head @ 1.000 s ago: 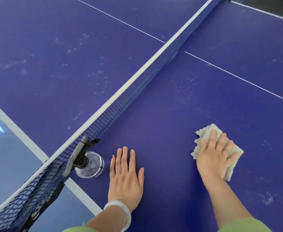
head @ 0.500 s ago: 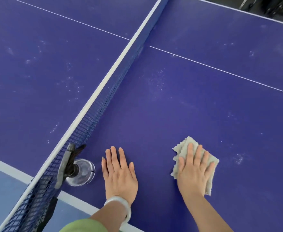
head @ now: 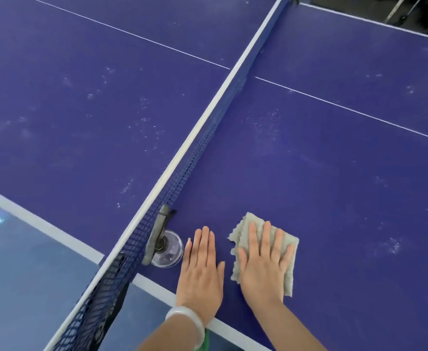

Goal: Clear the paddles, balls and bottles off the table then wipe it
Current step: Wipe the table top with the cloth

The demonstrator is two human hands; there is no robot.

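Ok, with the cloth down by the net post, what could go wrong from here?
1. The right hand presses the cloth close beside the flat left hand; a stroke further left may bump it or the net clamp.
2. White specks farther up and across the net could get skipped.

The right hand (head: 263,269) lies flat on the cloth (head: 290,277) and hides its middle, leaving only the frayed edges showing. Both forearms are cut off by the bottom edge, where just a sliver of green sleeve (head: 205,343) shows. The net (head: 182,178) runs out of view at the top and bottom left, the lettering (head: 106,323) on its black end is too blurred to read, and the clamp (head: 157,234) covers part of the clear disc (head: 173,249). The table (head: 334,186) is cropped on 3 sides, and the dark shapes (head: 415,13) beyond its far edge are cut off and cannot be identified.
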